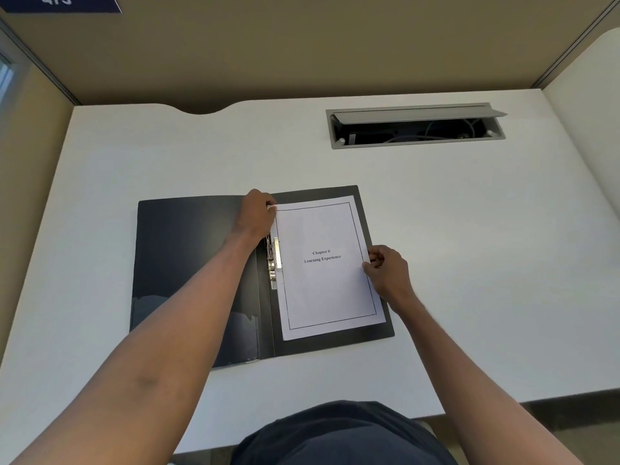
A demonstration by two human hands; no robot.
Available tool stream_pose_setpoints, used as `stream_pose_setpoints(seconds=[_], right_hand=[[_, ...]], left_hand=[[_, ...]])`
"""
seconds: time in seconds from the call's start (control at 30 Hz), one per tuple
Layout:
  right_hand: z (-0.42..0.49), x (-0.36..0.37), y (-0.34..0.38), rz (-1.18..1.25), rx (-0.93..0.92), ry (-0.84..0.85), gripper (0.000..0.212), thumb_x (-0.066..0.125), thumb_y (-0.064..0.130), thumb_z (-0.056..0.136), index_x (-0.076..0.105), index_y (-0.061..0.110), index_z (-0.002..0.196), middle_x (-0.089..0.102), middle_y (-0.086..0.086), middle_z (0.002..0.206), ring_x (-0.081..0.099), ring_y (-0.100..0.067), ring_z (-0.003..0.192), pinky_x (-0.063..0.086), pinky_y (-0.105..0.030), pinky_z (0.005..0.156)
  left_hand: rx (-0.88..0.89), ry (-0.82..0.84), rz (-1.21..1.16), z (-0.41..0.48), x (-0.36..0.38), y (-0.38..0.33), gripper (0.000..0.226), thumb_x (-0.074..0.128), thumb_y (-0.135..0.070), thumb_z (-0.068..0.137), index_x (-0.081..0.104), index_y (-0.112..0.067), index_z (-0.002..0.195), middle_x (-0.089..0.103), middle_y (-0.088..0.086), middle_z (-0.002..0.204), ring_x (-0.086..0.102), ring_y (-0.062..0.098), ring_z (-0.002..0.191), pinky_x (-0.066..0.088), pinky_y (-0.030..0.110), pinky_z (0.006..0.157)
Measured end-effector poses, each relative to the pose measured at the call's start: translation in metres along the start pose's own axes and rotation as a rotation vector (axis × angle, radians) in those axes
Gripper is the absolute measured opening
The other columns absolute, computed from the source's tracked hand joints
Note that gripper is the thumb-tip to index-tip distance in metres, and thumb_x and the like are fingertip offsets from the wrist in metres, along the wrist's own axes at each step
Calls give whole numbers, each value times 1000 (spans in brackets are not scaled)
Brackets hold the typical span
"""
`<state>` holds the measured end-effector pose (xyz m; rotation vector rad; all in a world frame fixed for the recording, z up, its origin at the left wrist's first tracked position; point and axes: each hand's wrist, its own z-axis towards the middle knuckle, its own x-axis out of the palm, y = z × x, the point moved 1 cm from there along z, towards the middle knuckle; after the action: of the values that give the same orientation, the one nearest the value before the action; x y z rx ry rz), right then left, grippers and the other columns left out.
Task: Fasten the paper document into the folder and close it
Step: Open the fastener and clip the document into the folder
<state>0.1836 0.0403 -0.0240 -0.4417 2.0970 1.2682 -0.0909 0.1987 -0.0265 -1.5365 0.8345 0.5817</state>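
Observation:
A black folder [188, 263] lies open and flat on the white desk. A white paper document [327, 290], titled "Chapter 6 Learning Experience", rests on the folder's right half. A silver metal clip [275, 263] runs along the spine and overlaps the paper's left edge. My left hand [256, 214] pinches the paper's top left corner, just above the clip. My right hand [389, 271] pinches the paper's right edge at mid height.
The white desk [469, 246] has a grey cable tray [416, 125] with its lid raised at the back right. Beige partition walls close off the back and both sides. The desk's front edge lies just before my dark-clothed lap.

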Motion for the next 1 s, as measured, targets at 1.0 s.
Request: stream_pose_setpoints(seconds=[1.0], right_hand=[[-147, 27, 8, 1034, 1023, 305, 16, 49, -1, 99, 56, -10, 110, 55, -31, 121, 58, -41, 122, 51, -44, 103]], left_hand=[[294, 180, 313, 5, 22, -38, 39, 55, -23, 100, 60, -10, 137, 53, 10, 137, 47, 30, 128, 37, 41, 105]])
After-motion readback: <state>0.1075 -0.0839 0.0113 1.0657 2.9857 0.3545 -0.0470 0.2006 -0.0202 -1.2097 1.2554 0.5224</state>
